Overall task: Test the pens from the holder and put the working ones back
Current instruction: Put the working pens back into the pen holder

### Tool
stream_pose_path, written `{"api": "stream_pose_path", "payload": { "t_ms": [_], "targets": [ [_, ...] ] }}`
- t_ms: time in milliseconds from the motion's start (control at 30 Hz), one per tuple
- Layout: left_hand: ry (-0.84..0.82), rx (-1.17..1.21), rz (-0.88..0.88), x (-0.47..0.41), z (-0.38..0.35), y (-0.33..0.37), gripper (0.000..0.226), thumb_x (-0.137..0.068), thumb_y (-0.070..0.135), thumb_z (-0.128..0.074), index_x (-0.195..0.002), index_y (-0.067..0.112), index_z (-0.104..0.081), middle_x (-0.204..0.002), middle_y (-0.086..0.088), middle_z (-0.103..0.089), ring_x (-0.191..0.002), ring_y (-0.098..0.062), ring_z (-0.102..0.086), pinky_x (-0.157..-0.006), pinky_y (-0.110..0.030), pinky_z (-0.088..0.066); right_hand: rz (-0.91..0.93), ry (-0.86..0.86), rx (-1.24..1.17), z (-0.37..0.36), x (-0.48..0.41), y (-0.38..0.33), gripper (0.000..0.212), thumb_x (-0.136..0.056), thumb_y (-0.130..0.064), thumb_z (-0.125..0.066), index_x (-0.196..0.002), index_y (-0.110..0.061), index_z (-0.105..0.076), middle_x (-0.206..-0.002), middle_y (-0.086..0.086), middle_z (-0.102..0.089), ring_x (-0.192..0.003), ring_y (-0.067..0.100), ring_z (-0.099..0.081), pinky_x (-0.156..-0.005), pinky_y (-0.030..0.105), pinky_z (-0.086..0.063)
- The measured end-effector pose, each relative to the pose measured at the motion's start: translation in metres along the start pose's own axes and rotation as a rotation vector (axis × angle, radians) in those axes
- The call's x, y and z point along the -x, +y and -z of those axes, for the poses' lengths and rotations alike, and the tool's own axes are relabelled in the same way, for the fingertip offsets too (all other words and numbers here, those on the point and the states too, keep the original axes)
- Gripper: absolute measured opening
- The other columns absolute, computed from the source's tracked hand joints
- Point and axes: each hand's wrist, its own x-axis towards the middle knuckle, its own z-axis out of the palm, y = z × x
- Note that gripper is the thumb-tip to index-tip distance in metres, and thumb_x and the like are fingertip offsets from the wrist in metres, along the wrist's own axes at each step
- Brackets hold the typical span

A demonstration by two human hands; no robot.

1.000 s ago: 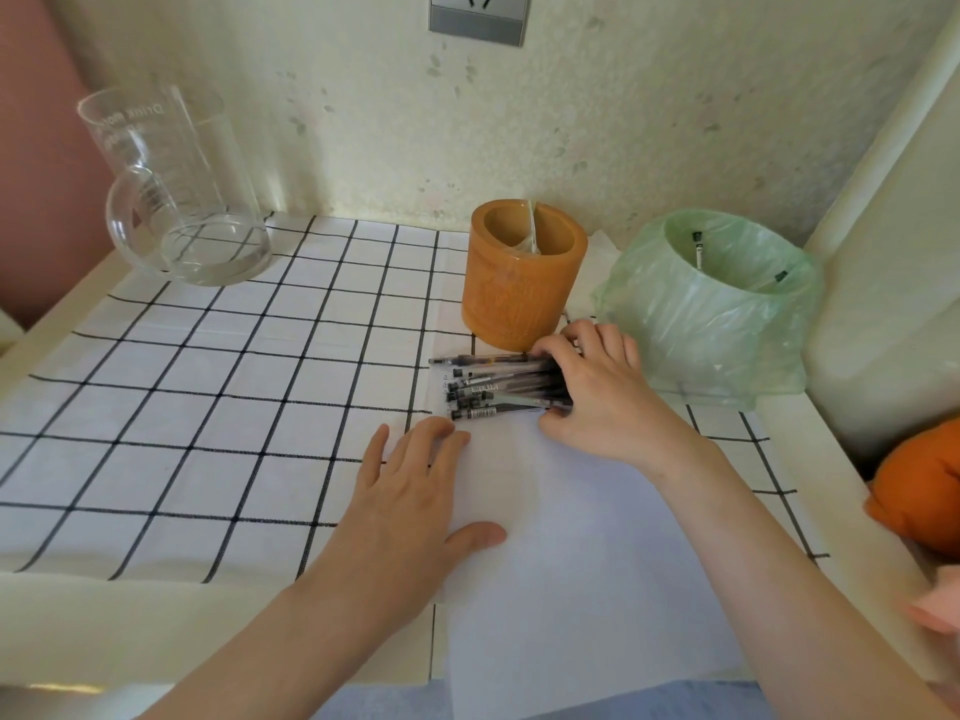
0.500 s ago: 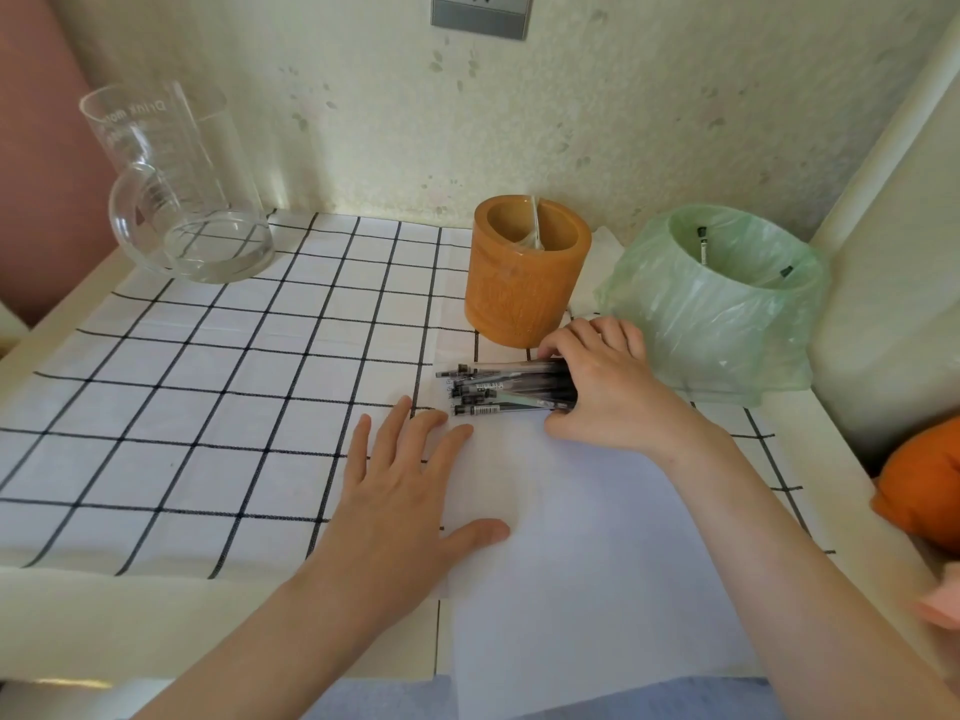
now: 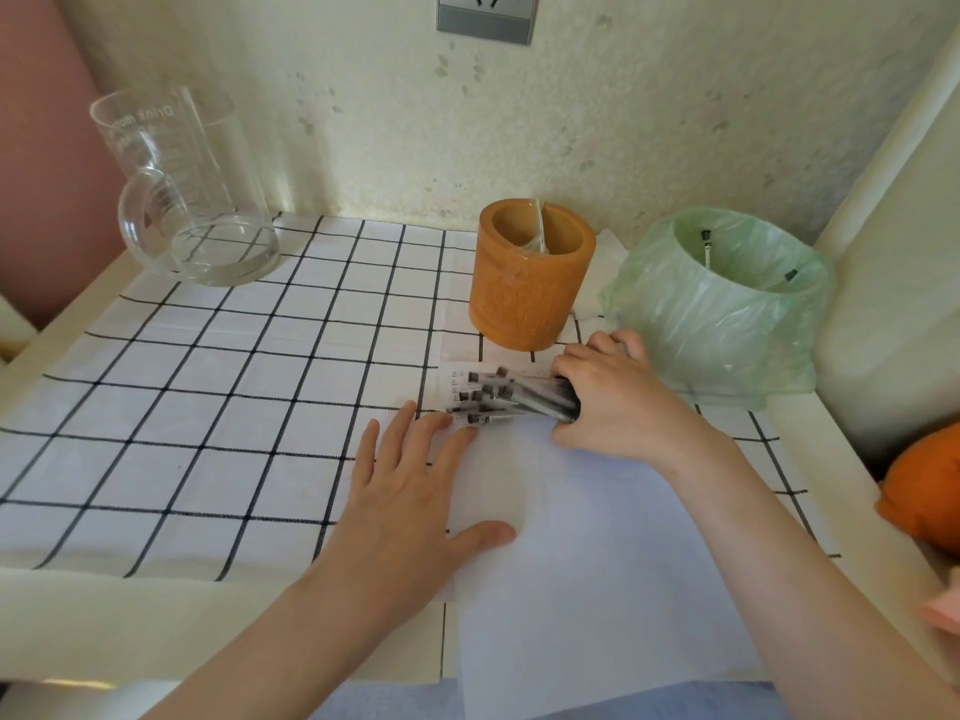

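Observation:
A bundle of several dark pens [image 3: 506, 397] lies over the top of a white paper sheet [image 3: 587, 537], with small written marks beside their tips. My right hand [image 3: 618, 402] grips the bundle at its right end and tilts it a little off the paper. My left hand [image 3: 410, 491] rests flat on the sheet's left edge, fingers spread, fingertips close to the pen tips. Just behind the pens stands the orange cylindrical holder [image 3: 530, 283], which looks empty of pens.
A bin lined with a green plastic bag [image 3: 727, 309], two pens inside, stands right of the holder. A glass jug [image 3: 187, 194] sits at the back left on the checked cloth [image 3: 208, 407]. An orange object [image 3: 924, 491] lies at the right edge.
My right hand has curled round the pens and raised their right end. My left hand has slid forward along the paper's edge toward the pen tips.

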Motion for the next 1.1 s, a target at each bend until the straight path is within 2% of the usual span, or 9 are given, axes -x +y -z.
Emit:
{"api": "stream_pose_path", "payload": {
  "t_ms": [133,267,400,467,567,667,733,867,1100],
  "targets": [
    [0.027,0.064,0.018,0.0,0.003,0.001,0.098,-0.06,0.081,-0.013,-0.14,0.026,-0.029,-0.146,0.006,-0.026,-0.144,-0.019,-0.005,-0.113,-0.037,0.005,-0.036,0.062,-0.044,0.006,0.005,-0.006,0.023,-0.072,-0.027,-0.063,-0.08,-0.018,-0.044,-0.07,-0.008,-0.043,-0.078,0.023,-0.054,-0.07,0.029,-0.029],
    [0.038,0.093,0.017,0.0,0.005,0.001,0.1,-0.059,0.08,-0.014,-0.139,0.024,-0.032,-0.146,0.004,-0.028,-0.143,-0.02,-0.006,-0.112,-0.036,0.006,-0.142,0.123,-0.231,0.015,0.014,-0.011,0.021,-0.079,-0.028,-0.063,-0.087,-0.022,-0.045,-0.068,-0.008,-0.048,-0.064,0.02,-0.048,-0.05,0.026,-0.027],
    [0.044,0.155,0.016,-0.003,0.004,0.0,0.116,-0.047,0.092,-0.007,-0.138,0.024,-0.032,-0.144,0.006,-0.027,-0.142,-0.016,-0.007,-0.111,-0.03,0.004,-0.278,0.157,-0.718,0.021,0.022,-0.013,0.018,-0.08,-0.017,-0.06,-0.074,-0.028,-0.047,-0.051,-0.006,-0.051,-0.047,0.013,-0.049,-0.048,0.024,-0.034],
    [0.033,0.232,0.041,-0.006,0.007,-0.001,0.125,-0.04,0.095,0.003,-0.138,0.025,-0.031,-0.142,0.009,-0.025,-0.139,-0.012,-0.008,-0.107,-0.021,0.003,-0.338,0.171,-0.906,0.023,0.026,-0.01,0.017,-0.08,-0.01,-0.057,-0.067,-0.016,-0.048,-0.056,0.006,-0.05,-0.052,0.02,-0.047,-0.052,0.027,-0.036],
    [0.102,0.394,0.049,-0.014,0.016,-0.003,0.092,-0.065,0.08,-0.037,-0.138,0.024,-0.032,-0.143,0.006,-0.025,-0.136,-0.012,-0.017,-0.106,-0.02,-0.009,-0.441,0.205,-1.15,0.025,0.036,-0.01,0.007,-0.081,-0.004,-0.056,-0.074,-0.004,-0.055,-0.062,0.01,-0.054,-0.06,0.019,-0.056,-0.054,0.026,-0.045],
    [0.157,0.51,0.101,-0.029,0.031,-0.007,0.072,-0.08,0.04,-0.065,-0.139,0.022,-0.031,-0.143,0.003,-0.025,-0.133,-0.013,-0.026,-0.103,-0.023,-0.022,-0.501,0.341,-1.339,0.019,0.046,-0.012,0.021,-0.082,-0.004,-0.059,-0.073,-0.022,-0.063,-0.064,0.005,-0.062,-0.072,0.023,-0.063,-0.064,0.033,-0.051],
    [0.157,0.601,0.149,-0.042,0.043,-0.008,0.075,-0.081,0.034,-0.067,-0.142,0.021,-0.027,-0.144,0.002,-0.024,-0.133,-0.011,-0.027,-0.097,-0.02,-0.024,-0.478,0.465,-1.401,0.016,0.053,-0.016,0.029,-0.083,-0.001,-0.061,-0.065,-0.024,-0.064,-0.069,0.006,-0.064,-0.076,0.025,-0.064,-0.072,0.036,-0.053],
    [0.161,0.66,0.165,-0.077,0.055,-0.006,0.082,-0.079,0.035,-0.069,-0.144,0.021,-0.022,-0.148,0.0,-0.021,-0.133,-0.014,-0.03,-0.094,-0.022,-0.026,-0.436,0.596,-1.394,0.006,0.064,-0.024,0.022,-0.085,0.004,-0.061,-0.073,-0.014,-0.064,-0.071,0.006,-0.067,-0.069,0.011,-0.066,-0.066,0.018,-0.051],
    [0.071,0.819,0.197,-0.125,0.051,0.009,0.12,-0.062,0.036,-0.083,-0.148,0.019,-0.002,-0.153,-0.005,-0.011,-0.137,-0.021,-0.025,-0.108,-0.041,-0.031,-0.528,0.418,-1.479,-0.006,0.064,-0.032,0.013,-0.081,0.0,-0.068,-0.091,0.008,-0.064,-0.07,0.016,-0.063,-0.047,0.007,-0.063,-0.045,0.018,-0.049]
  ]
}}
